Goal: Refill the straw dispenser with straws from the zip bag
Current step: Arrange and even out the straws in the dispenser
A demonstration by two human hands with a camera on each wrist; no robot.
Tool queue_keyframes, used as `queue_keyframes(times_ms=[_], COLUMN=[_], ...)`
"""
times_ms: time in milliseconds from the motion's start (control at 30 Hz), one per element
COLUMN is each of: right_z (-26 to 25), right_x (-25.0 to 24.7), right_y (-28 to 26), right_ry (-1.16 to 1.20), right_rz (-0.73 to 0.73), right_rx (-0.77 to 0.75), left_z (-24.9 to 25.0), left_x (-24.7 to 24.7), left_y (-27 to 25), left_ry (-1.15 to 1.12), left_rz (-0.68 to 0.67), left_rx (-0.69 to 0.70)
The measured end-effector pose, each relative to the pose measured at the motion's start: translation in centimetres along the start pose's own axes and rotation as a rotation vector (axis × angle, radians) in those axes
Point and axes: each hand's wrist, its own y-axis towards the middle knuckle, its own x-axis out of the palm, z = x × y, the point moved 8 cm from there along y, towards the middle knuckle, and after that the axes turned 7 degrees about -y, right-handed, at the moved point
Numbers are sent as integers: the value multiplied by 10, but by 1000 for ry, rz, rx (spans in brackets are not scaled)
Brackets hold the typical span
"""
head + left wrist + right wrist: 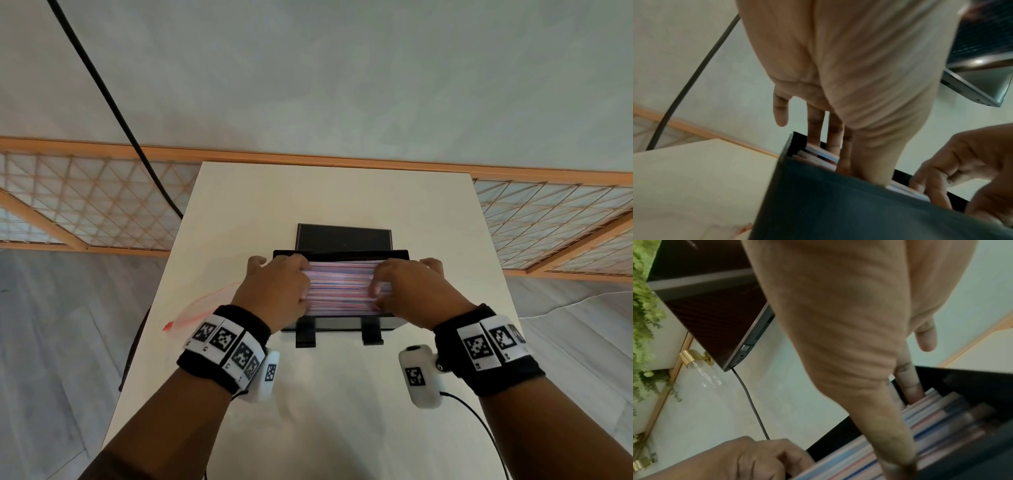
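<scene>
1. At mid-counter (342,192), the black straw dispenser (342,323) stands with its lid raised at the far side.
2. Inside the dispenser, the striped straws (342,286) lie level in a full layer.
3. At the dispenser's left end, the left hand (274,291) rests fingers straight down among the straws, grasping nothing.
4. At the dispenser's right end, the right hand (411,291) presses fingers on the straws likewise.
5. Left of the dispenser, the zip bag (202,308) lies flat.

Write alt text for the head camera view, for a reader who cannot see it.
Seen from above, a person's left hand and right hand press on the two ends of a bundle of pink, blue and white straws lying in an open black straw dispenser on a white table. A clear, red-edged zip bag lies flat to the left.
</scene>
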Motion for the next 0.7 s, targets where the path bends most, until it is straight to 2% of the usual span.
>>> queue_keyframes(times_ms=[167,233,333,400,533,700], right_z=[2,-3,-12,-15,-17,-17], right_x=[-13,-15,-5,5,22,25], right_y=[0,2,11,18,25,26], right_ry=[18,-9,-79,-114,-152,-190], right_rz=[88,64,-48,-90,-125,-97], right_rx=[-5,-36,-66,-71,-69,-41], left_z=[-1,-1,-2,-4,-4,-1], left_x=[-21,-20,-9,-2,14,19], left_y=[-2,2,10,17,25,27], left_ry=[-71,-103,-28,20,89,85], left_rz=[81,18,-144,-193,-244,-234], left_rx=[4,-8,-62,-95,-117,-99])
